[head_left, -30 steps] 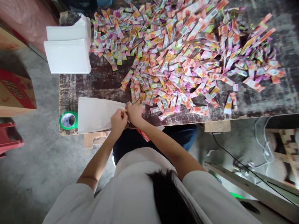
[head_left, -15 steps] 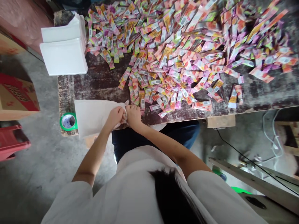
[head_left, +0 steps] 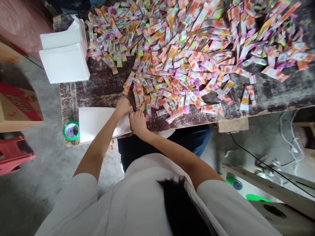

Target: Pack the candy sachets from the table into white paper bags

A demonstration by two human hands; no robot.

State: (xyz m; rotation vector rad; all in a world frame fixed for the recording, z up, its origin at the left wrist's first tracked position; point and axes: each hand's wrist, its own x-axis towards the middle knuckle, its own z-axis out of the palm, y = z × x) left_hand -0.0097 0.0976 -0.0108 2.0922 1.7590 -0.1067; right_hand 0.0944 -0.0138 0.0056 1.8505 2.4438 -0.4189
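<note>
A white bag (head_left: 95, 121) lies flat along the table's front edge, its right end between my hands. My left hand (head_left: 123, 107) is closed on the upper corner of that end. Just right of it, my right hand (head_left: 138, 122) has its fingers curled round the bag's end edge. Beside the bag's left end is a roll of green tape (head_left: 71, 130). Many small colourful sachets (head_left: 172, 72) are heaped behind and to the right of my hands.
A stack of white bags (head_left: 65, 64) sits at the table's back left corner. Left of the table are a cardboard box (head_left: 18, 106) and a red plastic stool (head_left: 14, 154). A black cable (head_left: 253, 155) hangs at the right, below the table (head_left: 265, 101).
My left hand has moved up, away from the table's front edge. The bag now lies flatter, and its lower left corner no longer hangs as far over the edge.
</note>
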